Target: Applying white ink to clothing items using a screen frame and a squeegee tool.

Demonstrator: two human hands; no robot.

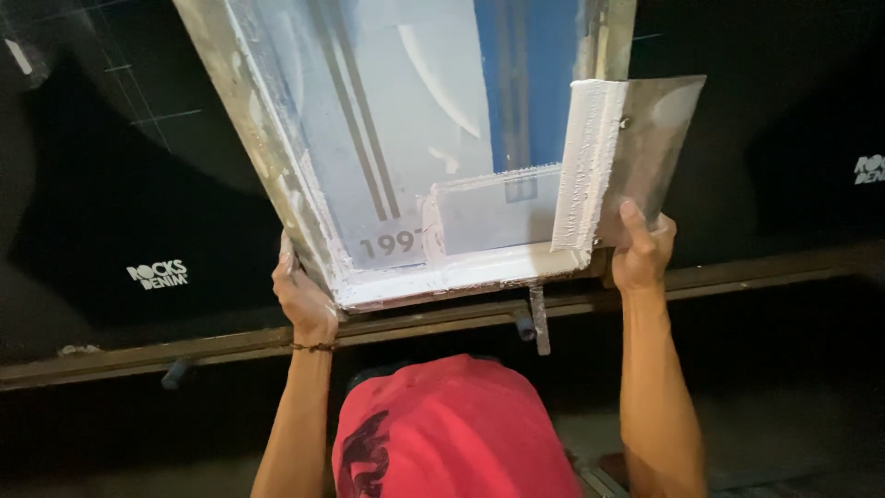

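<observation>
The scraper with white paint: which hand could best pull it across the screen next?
Probably the right. The right hand grips the scraper, its paint-coated edge lying over the screen frame. The left hand is busy holding the frame's other corner.

A screen-printing workshop, dimly lit.

A metal-framed printing screen (pixel 304 184) with a pale mesh and a masked design lies over a long dark surface (pixel 111 203), its lower edge smeared with thick white ink (pixel 461 272). A wide squeegee (pixel 636 157), its blade coated in the same white ink, rests against the frame's corner. Black fabric pieces (pixel 784 138) carrying small white printed logos are spread flat along the surface on both sides of the screen. A worn metal rail (pixel 230 346) runs the surface's length at its edge.
</observation>
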